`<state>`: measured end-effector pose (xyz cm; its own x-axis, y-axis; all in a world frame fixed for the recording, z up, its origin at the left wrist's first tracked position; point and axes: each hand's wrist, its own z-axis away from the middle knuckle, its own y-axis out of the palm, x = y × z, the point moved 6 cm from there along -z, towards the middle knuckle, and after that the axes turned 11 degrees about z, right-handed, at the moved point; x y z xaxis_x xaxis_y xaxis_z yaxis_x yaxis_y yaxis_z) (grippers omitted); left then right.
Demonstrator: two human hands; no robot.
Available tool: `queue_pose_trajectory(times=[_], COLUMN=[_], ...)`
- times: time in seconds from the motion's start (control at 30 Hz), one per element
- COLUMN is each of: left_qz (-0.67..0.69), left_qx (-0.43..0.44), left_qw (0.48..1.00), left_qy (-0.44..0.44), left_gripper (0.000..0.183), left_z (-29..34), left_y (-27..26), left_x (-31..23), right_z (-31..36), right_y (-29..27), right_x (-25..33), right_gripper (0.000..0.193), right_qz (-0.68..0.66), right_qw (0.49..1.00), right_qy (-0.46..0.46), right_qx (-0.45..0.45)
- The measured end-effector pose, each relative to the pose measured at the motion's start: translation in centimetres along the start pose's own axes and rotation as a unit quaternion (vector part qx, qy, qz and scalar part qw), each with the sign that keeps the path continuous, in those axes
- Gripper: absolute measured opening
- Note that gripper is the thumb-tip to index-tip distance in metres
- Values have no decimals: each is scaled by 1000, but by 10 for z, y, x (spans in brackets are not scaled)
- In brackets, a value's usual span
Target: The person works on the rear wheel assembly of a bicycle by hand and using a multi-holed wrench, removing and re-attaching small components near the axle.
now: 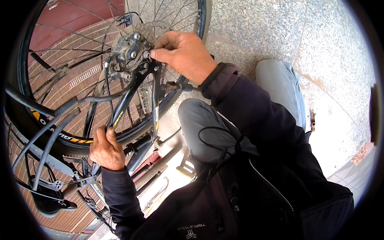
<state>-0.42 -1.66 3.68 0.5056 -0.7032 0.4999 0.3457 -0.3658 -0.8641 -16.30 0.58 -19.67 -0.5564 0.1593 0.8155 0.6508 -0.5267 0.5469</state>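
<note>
A bicycle's spoked wheel and frame fill the left half of the head view. My left hand [107,150] is closed around a black frame tube [123,107] beside the tyre, with a thin black cable running past its fingers. At the hub, my right hand [184,54] has its thumb and fingers drawn together beside the disc brake caliper [130,50]. Its thumb tip is next to a silver bolt on the caliper; whatever lies between the fingers is hidden. Behind those fingers, part of the brake disc [158,27] shows.
Beneath the wheel lies a brown ribbed mat [86,72], with a dark red surface [72,18] beyond. The black saddle [52,204] is at lower left. A pedal [186,168] sits near my knee. Speckled stone floor [256,32] spans the right, where a small brass-coloured piece [313,122] lies.
</note>
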Motion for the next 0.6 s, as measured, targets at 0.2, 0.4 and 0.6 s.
queue_pose_trajectory(times=[0.2, 0.4, 0.6], left_qz=[-2, -1, -5], left_qx=[0, -4, -9], left_qw=[1000, 1000, 1000], left_qy=[3, -2, -2], left_gripper=[28, 28, 29], left_z=[1, 1, 2], left_y=[1, 1, -1], left_x=[2, 3, 5], right_z=[0, 1, 5], right_y=[1, 2, 4], right_x=[-1, 1, 1], right_gripper=[18, 20, 21], right_qz=[-43, -35, -25], right_qw=[998, 996, 998], right_qy=[11, -14, 3], right_qx=[55, 77, 55])
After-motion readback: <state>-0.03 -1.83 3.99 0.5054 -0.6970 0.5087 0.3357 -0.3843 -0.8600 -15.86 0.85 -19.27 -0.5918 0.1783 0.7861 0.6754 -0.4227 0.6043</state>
